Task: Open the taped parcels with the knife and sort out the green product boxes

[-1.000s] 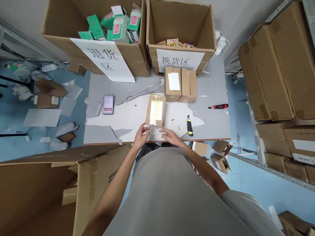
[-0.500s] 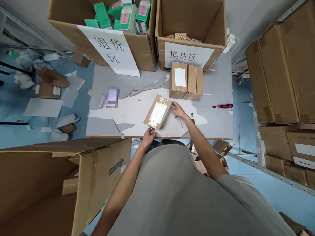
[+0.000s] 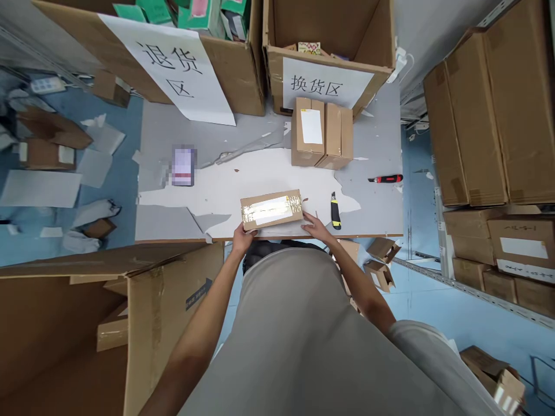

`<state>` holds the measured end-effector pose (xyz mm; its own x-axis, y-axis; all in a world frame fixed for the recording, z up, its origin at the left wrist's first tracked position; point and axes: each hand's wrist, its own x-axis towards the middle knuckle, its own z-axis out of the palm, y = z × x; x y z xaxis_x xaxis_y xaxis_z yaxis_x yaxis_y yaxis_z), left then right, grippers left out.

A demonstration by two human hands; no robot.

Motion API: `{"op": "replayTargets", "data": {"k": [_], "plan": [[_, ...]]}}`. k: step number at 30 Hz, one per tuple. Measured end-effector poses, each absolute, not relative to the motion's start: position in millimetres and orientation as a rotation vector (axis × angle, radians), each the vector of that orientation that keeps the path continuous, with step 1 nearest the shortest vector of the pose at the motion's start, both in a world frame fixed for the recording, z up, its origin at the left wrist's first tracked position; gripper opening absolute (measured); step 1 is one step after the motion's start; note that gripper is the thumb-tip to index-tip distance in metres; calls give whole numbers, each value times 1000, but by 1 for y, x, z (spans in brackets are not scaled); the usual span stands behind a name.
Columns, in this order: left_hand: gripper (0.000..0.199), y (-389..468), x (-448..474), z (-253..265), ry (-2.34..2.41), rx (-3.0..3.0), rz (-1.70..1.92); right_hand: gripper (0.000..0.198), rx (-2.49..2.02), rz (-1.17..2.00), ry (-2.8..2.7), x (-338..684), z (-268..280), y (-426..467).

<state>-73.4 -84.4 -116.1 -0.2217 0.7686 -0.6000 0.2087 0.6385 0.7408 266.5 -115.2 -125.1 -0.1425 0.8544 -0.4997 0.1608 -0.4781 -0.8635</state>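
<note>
Just turned the taped box from a slant to nearly crosswise, left of the yellow-black cutter (no longer partly covered by the right arm). Grasping the box's near left corner with the fingers of the left hand; reaching its right end with the right hand, left of the cutter, cannot tell if gripping. Presumably easier to handle two-handed now, taped face up.

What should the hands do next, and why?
Perhaps the right hand should reach for the yellow knife. The box looks shut, with shiny tape over its top, and that knife lies close to the right hand. The left hand is at the box's other end and could steady it.
</note>
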Motion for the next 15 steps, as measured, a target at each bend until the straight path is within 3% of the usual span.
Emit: {"op": "replayTargets", "data": {"k": [4, 11, 15], "plan": [[36, -82, -73, -106, 1741, 827, 657, 90, -1582, 1610, -1141, 254, -117, -112], [62, -77, -72, -76, 1609, 949, 732, 82, -1634, 1374, -1120, 259, -86, -111], [54, -72, -66, -81, 1644, 914, 630, 82, -1740, 1355, -1126, 256, -89, -107]]}}
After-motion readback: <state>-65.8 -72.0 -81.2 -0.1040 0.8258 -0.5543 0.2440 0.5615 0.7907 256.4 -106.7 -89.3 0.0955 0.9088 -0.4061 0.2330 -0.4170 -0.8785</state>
